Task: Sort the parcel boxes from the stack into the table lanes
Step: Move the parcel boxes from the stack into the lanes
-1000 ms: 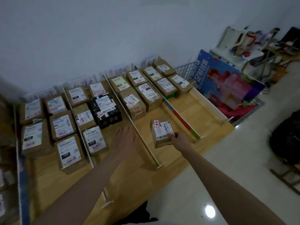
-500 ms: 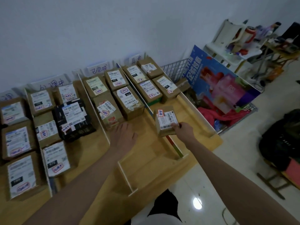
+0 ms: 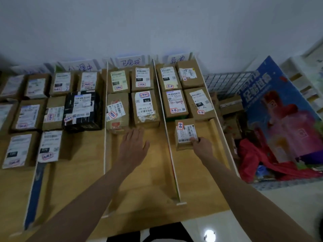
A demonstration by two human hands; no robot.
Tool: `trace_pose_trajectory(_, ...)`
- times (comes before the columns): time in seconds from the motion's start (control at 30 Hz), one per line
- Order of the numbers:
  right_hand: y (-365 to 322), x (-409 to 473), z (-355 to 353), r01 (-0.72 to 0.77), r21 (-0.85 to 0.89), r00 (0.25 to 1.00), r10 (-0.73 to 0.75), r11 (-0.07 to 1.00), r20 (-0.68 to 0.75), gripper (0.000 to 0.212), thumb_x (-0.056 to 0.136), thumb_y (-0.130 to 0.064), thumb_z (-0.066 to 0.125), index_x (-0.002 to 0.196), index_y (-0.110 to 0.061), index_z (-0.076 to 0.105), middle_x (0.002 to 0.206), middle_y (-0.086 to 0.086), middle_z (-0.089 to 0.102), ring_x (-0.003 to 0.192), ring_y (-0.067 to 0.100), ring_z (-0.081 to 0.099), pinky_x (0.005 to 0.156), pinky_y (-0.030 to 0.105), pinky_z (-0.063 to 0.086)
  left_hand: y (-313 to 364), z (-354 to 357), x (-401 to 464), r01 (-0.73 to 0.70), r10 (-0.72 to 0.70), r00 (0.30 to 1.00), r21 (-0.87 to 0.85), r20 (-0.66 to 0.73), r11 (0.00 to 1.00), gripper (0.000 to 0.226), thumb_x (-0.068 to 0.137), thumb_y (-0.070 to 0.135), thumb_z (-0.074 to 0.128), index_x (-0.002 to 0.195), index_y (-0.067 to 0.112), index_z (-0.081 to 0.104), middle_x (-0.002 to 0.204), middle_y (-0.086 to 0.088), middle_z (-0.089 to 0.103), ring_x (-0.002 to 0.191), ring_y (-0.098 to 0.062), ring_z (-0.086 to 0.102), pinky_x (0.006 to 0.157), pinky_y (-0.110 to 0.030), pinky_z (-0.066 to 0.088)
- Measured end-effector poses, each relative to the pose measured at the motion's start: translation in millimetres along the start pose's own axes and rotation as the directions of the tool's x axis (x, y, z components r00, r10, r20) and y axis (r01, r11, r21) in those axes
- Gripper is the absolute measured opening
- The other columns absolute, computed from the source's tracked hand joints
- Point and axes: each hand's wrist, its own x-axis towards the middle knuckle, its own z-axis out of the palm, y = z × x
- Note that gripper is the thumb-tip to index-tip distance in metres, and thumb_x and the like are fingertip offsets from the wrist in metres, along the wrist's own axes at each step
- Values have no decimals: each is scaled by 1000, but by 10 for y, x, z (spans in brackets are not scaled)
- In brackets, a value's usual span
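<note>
Right hand (image 3: 201,145) grips a small parcel box (image 3: 185,134) in the table's (image 3: 78,180) right-edge lane, just before four boxes (image 3: 185,91). Left hand (image 3: 133,145) flat, fingers spread, near the middle-lane boxes (image 3: 132,102).

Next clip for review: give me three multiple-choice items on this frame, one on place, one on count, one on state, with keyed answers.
1. Which lane is the held parcel over?
A. rightmost
B. middle
C. leftmost

2. How many boxes already lie in the rightmost lane, excluding the held one?
A. two
B. four
C. six

3. What is the left hand doing?
A. gripping a box
B. open, holding nothing
C. pulling a divider

Answers: 1 A, it sits between the coloured divider and the right wall. 2 B, two rows of two. 3 B, its fingers are spread; only the right hand grips.
</note>
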Motion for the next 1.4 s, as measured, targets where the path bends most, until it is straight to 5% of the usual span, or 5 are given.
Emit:
trace_pose_trajectory(0.5, 13, 340, 75, 21, -94, 989, -7, 995, 149, 42, 103, -31, 48, 127, 3, 56, 126, 19, 62, 115, 34, 59, 91, 37, 49, -30, 17, 1, 138, -139, 989, 19, 40, 990, 58, 101, 48, 34, 150, 16, 36, 155, -4, 37, 144, -22, 30, 121, -39, 17)
trace_pose_trajectory(0.63, -247, 123, -87, 206, -210, 979, -202, 956, 41, 41, 103, -30, 47, 134, -2, 50, 132, 17, 56, 121, 32, 54, 95, 39, 47, -105, -149, -70, 139, -139, 990, 26, 17, 990, 57, 101, 48, 34, 147, 16, 41, 152, -3, 41, 141, -22, 34, 119, -41, 22)
trace_pose_trajectory(0.93, -1145, -936, 224, 607, -554, 701, -713, 570, 34, 39, 102, -32, 40, 135, -15, 49, 135, 6, 54, 128, 25, 48, 113, 42, 35, -934, -868, -706, 219, -208, 964, 50, -167, 974, 54, 101, 48, 33, 141, 15, 50, 145, -7, 50, 136, -24, 43, 118, -44, 25)
trace_pose_trajectory(1.03, -1373, -1386, 584, 658, -581, 636, -767, 479, 88, 44, 102, -35, 36, 140, -17, 48, 141, 5, 52, 136, 24, 43, 120, 46, 26, -1372, -1034, -1179, 290, -274, 948, 83, -164, 953, 56, 101, 48, 36, 146, 16, 45, 151, -5, 43, 140, -23, 37, 119, -43, 23)
trace_pose_trajectory(1.4, -1841, -3036, 2118, 812, -516, 457, -848, 273, 269, 41, 102, -36, 35, 134, -16, 50, 130, 5, 57, 123, 25, 52, 109, 41, 38, -2794, -1183, -3101, 507, -495, 838, -9, -230, 862, 53, 101, 46, 36, 143, 16, 45, 147, -5, 47, 137, -23, 40, 117, -43, 26)
